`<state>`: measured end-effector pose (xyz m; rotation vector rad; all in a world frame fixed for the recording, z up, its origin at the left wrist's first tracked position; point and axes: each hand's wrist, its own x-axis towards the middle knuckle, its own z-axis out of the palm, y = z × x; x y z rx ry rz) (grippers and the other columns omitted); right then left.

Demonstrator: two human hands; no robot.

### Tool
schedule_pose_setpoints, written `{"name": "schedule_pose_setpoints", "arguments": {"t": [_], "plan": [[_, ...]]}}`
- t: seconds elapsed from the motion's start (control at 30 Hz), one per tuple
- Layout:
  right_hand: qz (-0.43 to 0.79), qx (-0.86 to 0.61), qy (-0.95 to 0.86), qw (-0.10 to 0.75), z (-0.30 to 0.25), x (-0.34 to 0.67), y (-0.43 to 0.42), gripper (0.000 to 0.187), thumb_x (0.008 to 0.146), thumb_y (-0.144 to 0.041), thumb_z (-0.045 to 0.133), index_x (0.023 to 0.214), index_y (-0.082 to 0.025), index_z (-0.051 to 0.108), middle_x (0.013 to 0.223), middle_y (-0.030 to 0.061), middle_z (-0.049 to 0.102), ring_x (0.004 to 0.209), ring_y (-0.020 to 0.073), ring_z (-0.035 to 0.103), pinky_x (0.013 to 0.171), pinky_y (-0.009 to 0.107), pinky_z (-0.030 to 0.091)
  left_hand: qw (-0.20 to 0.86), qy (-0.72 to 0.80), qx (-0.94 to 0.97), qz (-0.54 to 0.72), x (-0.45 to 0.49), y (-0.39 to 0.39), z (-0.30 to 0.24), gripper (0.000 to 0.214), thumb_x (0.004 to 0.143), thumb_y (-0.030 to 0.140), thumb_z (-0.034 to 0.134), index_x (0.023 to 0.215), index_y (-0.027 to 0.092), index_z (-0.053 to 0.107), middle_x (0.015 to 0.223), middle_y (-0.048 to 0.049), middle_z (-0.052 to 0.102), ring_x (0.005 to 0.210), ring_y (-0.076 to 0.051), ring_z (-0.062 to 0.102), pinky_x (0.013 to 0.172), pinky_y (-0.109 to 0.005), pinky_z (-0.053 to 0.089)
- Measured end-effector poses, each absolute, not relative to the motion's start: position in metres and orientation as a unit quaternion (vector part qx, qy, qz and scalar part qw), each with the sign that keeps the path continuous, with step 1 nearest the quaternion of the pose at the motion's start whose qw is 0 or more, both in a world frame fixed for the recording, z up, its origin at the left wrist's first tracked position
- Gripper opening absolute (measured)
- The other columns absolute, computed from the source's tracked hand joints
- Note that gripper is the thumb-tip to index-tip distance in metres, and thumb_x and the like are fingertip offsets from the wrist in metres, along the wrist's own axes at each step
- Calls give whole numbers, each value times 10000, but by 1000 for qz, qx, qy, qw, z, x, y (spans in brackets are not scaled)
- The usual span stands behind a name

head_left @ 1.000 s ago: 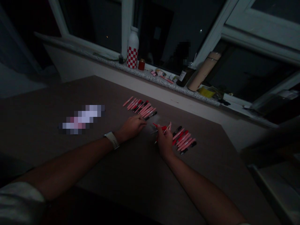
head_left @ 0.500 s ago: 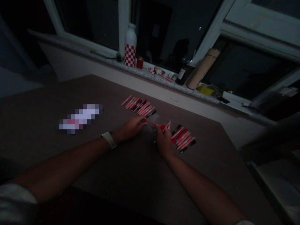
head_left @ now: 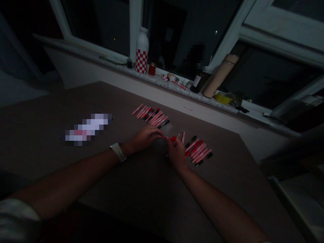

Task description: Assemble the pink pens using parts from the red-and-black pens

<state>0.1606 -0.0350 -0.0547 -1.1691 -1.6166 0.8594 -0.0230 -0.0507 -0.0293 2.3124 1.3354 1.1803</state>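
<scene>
A dark brown tabletop (head_left: 76, 101) below a granite window sill (head_left: 162, 80) is laid with two fanned rows of pens (head_left: 198, 150). A red-tipped pen (head_left: 172, 138) is pinched narrowly by the right hand (head_left: 176, 153) and touched at its end by the left hand (head_left: 144, 138), whose grip cannot be told. The nearby row could be knocked askew by a sideways wrist movement.

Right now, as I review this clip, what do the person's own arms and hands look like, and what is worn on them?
The left hand and right hand are bare, without gloves. The left wrist wears a pale watch on a wide strap. The forearms are bare, and a pale sleeve shows higher up the left arm.
</scene>
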Motion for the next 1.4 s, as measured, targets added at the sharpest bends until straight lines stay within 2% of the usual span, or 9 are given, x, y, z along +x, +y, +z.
{"name": "schedule_pose_setpoints", "arguments": {"t": [0.3,0.53,0.7,0.87,1.0,1.13,1.27,1.4], "plan": [[332,-456,-695,446,-50,160,-39,367,877,-493,554,657,-201,519,559,-57,456,545,121,435,529,239,314,67,418,842,335,-27,-56,-27,237,973,274,533,1162,192,651,1108,-83,674,1063,-216,585,924,-339,459],[363,-451,-687,439,-48,159,-40,371,887,-510,558,679,-203,539,562,-51,495,534,123,464,530,239,341,107,404,836,355,-19,-60,-27,335,994,200,450,1305,214,575,1223,-84,651,1139,-202,573,985,-355,449],[424,-422,-656,461,-47,159,-42,380,908,-527,528,697,-211,529,550,-53,502,505,123,473,498,239,346,135,433,794,405,-15,-61,-25,256,989,248,462,1165,189,638,1118,-79,688,1049,-199,622,927,-341,478],[450,-408,-628,486,-46,158,-41,388,926,-531,484,730,-204,558,595,-40,519,533,124,486,506,237,360,263,487,663,504,-15,-56,-28,269,911,345,589,1117,173,595,953,-61,721,874,-195,694,738,-295,536],[468,-404,-596,513,-44,157,-41,309,902,-504,523,865,-200,567,673,-23,605,558,133,526,524,244,395,333,481,593,552,-15,-52,-28,244,839,327,657,1010,173,578,900,-60,733,883,-207,716,776,-320,552],[450,-414,-597,519,-41,157,-41,283,901,-484,512,886,-206,563,725,12,666,615,158,578,589,275,437,348,505,557,560,-15,-53,-25,242,802,312,686,972,173,585,869,-54,750,858,-208,721,789,-325,553],[411,-420,-608,534,-38,156,-42,233,912,-433,493,866,-214,557,750,39,706,693,175,614,692,310,456,366,513,523,573,-15,-52,-24,300,774,364,722,963,171,591,848,-62,762,800,-203,717,710,-294,544],[417,-412,-605,539,-36,156,-43,216,923,-406,493,894,-206,570,775,51,726,769,187,640,722,316,459,389,515,490,586,-17,-50,-28,382,737,417,761,969,162,596,868,-80,769,721,-182,699,632,-267,519]]}}
